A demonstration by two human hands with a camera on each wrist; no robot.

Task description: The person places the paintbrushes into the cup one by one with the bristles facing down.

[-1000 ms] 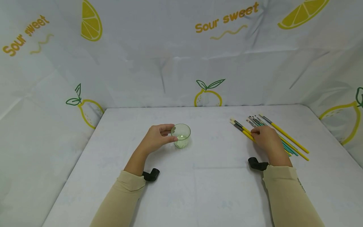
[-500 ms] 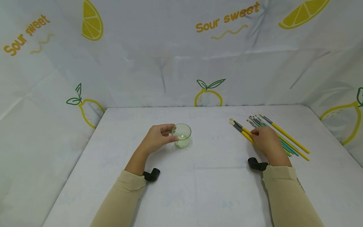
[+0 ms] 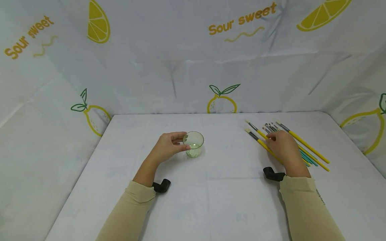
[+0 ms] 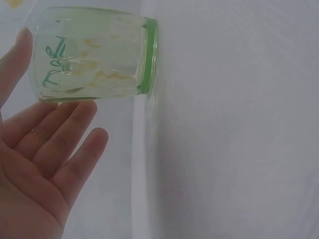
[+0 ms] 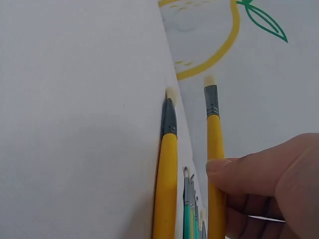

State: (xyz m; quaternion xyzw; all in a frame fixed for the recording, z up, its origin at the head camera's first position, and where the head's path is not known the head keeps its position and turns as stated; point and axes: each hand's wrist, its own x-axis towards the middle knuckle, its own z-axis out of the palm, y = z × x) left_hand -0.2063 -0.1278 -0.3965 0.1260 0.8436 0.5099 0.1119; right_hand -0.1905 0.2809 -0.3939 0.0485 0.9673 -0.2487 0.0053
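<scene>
My left hand (image 3: 166, 147) holds a pale green, see-through drinking glass (image 3: 194, 153) upright on the white table, thumb on the near side and fingers on the far side. In the left wrist view the glass (image 4: 94, 55) shows a green base and wavy green lettering. Over the brushes at the right, my right hand (image 3: 282, 147) pinches a yellow-handled paintbrush (image 5: 215, 132) between thumb and fingers. Its pale flat bristles point away, raised off the table. A second yellow paintbrush (image 5: 167, 184) lies just beside it on the cloth.
Several thin teal paintbrushes (image 5: 188, 211) lie partly under the right hand. Another yellow paintbrush (image 3: 310, 146) rests at the pile's right side. A white cloth with lemon prints (image 3: 223, 103) hangs behind the table (image 3: 229, 204).
The paintbrush in my right hand has risen, its bristle end parting from the neighbouring yellow brush and shifting toward the back. My left hand and the glass stay put.
</scene>
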